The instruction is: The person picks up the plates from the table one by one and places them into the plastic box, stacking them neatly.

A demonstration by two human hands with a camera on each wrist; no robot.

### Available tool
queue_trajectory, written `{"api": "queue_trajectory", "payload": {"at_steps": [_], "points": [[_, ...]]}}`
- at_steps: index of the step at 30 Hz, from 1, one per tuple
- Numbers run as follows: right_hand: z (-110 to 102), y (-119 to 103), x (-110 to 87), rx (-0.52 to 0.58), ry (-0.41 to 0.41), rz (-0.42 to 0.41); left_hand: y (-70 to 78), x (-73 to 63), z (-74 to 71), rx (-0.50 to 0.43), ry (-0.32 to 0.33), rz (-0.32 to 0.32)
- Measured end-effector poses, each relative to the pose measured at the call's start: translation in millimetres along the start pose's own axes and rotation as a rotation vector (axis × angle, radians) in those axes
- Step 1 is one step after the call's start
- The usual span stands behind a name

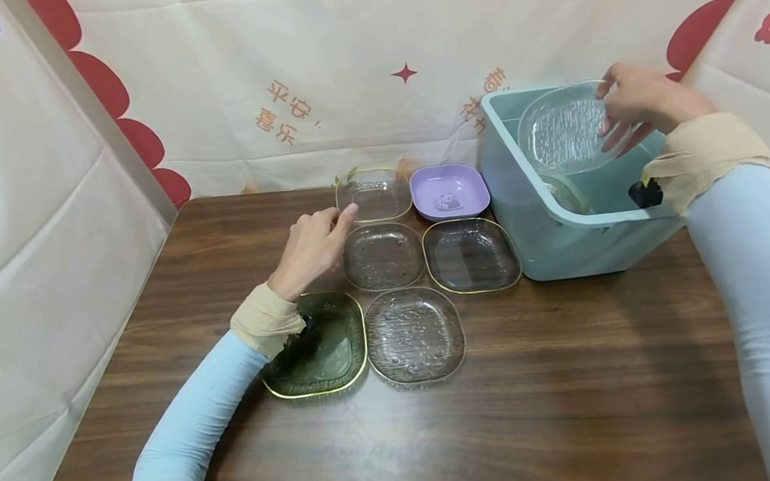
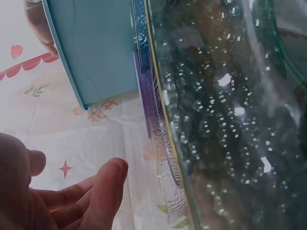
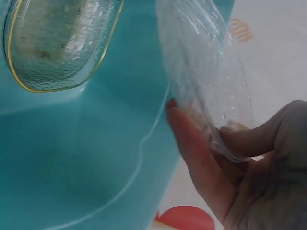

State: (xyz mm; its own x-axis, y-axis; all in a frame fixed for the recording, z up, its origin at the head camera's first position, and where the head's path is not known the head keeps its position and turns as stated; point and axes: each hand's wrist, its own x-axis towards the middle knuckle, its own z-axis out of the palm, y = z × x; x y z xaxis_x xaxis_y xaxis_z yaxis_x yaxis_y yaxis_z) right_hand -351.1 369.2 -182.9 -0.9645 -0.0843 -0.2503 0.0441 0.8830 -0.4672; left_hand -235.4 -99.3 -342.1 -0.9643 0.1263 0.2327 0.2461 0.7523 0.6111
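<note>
My right hand [image 1: 652, 99] pinches the edge of a clear textured plate [image 1: 560, 133], tilted over the mouth of a light-blue bin [image 1: 525, 227]. In the right wrist view, the thumb and fingers [image 3: 192, 148] lie on opposite faces of that plate. Inside the bin is a gold-rimmed, greenish clear dish [image 3: 62, 72]. My left hand [image 1: 311, 251] holds nothing; its fingers are loosely bent above the table, close to a clear plate [image 1: 384, 255]. Under the left wrist lies a dark green gold-rimmed plate [image 1: 332, 348], partly hidden by the arm.
A clear gold-rimmed plate [image 1: 374, 196] and a purple panda dish [image 1: 450, 189] lie by the back wall cloth [image 1: 355, 84]. In front are another gold-rimmed clear plate [image 1: 473, 257] and a ribbed clear plate [image 1: 415, 334]. All rest close together on the wooden table [image 1: 513, 425].
</note>
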Motion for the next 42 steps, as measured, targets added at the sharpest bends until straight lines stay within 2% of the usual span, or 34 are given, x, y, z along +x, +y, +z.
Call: {"api": "queue_trajectory", "payload": {"at_steps": [9,15,23,34,37,42], "points": [[2.0,11.7,13.1,0.014,-0.353,0.071,-0.3,-0.2,-1.2,0.009,0.007,0.009],[5.2,19.1,24.0,0.085,-0.517,0.092,-1.5,1.2,-1.9,0.029,0.012,0.017],[15.9,22.7,37.7,0.12,-0.61,0.1,-1.9,-1.6,-2.7,0.013,0.02,0.014],[23.2,37.4,42.0,0.168,-0.639,0.114,2.7,1.2,-0.6,0.017,0.018,0.019],[23.2,39.4,43.8,0.157,-0.644,0.119,3.2,2.2,-0.1,0.021,0.018,0.021],[23.0,40.2,45.5,0.077,-0.695,0.133,4.2,2.3,1.0,0.019,0.005,0.022]]}}
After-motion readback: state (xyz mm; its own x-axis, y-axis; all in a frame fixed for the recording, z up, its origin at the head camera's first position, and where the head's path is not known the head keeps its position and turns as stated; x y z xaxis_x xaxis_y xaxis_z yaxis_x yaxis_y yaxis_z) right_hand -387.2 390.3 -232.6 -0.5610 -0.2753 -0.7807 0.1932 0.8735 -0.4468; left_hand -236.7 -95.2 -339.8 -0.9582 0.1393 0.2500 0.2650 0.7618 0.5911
